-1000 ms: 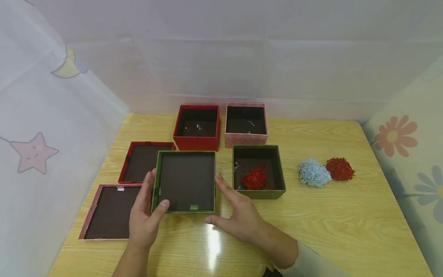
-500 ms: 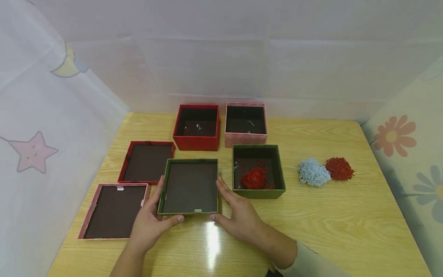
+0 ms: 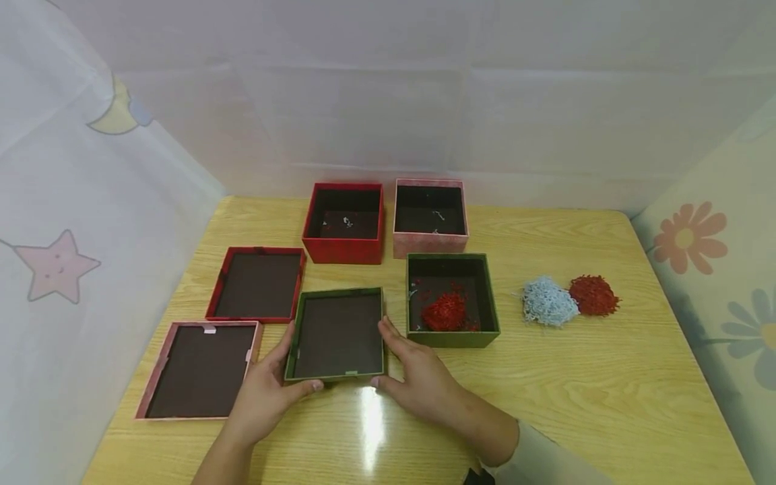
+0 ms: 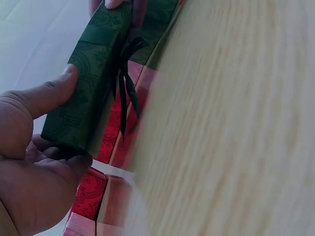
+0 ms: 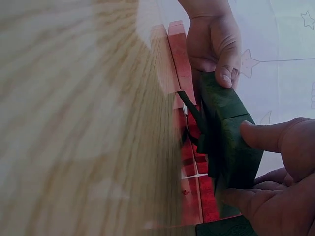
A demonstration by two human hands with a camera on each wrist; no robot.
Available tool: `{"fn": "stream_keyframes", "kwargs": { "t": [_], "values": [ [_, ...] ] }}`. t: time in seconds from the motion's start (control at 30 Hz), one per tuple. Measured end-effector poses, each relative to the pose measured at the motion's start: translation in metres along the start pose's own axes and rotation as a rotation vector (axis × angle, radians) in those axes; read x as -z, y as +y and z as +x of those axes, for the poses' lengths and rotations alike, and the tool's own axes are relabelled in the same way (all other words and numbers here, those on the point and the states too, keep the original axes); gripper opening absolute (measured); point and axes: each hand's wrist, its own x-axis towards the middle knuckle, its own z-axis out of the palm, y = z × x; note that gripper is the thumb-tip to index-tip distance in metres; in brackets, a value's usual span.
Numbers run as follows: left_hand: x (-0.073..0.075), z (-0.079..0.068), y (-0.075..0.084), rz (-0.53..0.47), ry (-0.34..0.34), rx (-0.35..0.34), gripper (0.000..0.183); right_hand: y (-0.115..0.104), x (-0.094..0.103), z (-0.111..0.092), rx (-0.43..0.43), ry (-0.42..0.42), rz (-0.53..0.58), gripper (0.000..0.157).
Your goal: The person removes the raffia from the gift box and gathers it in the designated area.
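Both hands hold a green box lid (image 3: 339, 333), inside facing up, in front of the other boxes. My left hand (image 3: 262, 397) grips its near left corner, thumb along the front wall. At the right side my right hand (image 3: 421, 374) holds it, thumb on the front wall and fingers along the side. In the left wrist view a dark green ribbon bow (image 4: 129, 73) hangs from the lid's underside, above the table. To the right stands the green box (image 3: 455, 339) with a heap of red paper shreds (image 3: 445, 311) inside.
A red box (image 3: 343, 251) and a pink box (image 3: 432, 244) stand behind, each with a few pale shreds. The red lid (image 3: 257, 286) and pink lid (image 3: 203, 370) lie at left, upturned. Light blue shreds (image 3: 548, 301) and red shreds (image 3: 593, 295) lie in piles on the table (image 3: 606, 391).
The green lid has come down and slightly right, levelling out. My left hand moved right and down with it, and my right hand has closed onto the lid's side.
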Motion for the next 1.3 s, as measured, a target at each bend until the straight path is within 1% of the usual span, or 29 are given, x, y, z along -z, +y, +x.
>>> {"fn": "stream_keyframes", "kwargs": {
  "t": [0.13, 0.23, 0.33, 0.4, 0.53, 0.63, 0.87, 0.97, 1.07, 1.17, 1.3],
  "values": [
    [0.000, 0.001, -0.004, -0.003, 0.005, 0.039, 0.117, 0.002, -0.002, 0.004, -0.014, -0.029, -0.007, 0.091],
    [0.000, 0.002, -0.006, -0.042, 0.007, 0.063, 0.117, 0.003, -0.004, 0.006, -0.012, -0.054, -0.015, 0.090],
    [0.001, 0.004, -0.006, -0.059, 0.011, 0.090, 0.118, 0.004, -0.007, 0.009, -0.011, -0.075, -0.028, 0.089],
    [0.002, 0.005, -0.007, -0.034, 0.009, 0.106, 0.119, 0.005, -0.008, 0.010, -0.012, -0.086, -0.039, 0.088],
    [0.006, 0.006, -0.007, 0.062, 0.002, 0.136, 0.119, 0.006, -0.010, 0.015, -0.003, -0.102, -0.059, 0.086],
    [0.008, 0.007, -0.007, 0.117, 0.002, 0.148, 0.119, 0.005, -0.011, 0.018, 0.003, -0.125, -0.051, 0.085],
    [0.010, 0.009, -0.005, 0.178, 0.016, 0.160, 0.119, 0.001, -0.009, 0.022, -0.020, -0.162, -0.034, 0.083],
    [0.011, 0.010, -0.003, 0.179, 0.016, 0.151, 0.119, 0.001, -0.007, 0.022, -0.020, -0.168, -0.038, 0.085],
    [0.011, 0.011, -0.001, 0.185, 0.017, 0.136, 0.121, 0.002, -0.005, 0.021, -0.006, -0.167, -0.067, 0.088],
    [0.011, 0.009, 0.003, 0.218, 0.025, 0.123, 0.121, 0.002, -0.002, 0.018, 0.017, -0.172, -0.084, 0.091],
    [0.011, 0.002, 0.011, 0.253, 0.062, 0.136, 0.118, -0.001, 0.005, 0.011, 0.037, -0.172, -0.069, 0.092]
  ]
}}
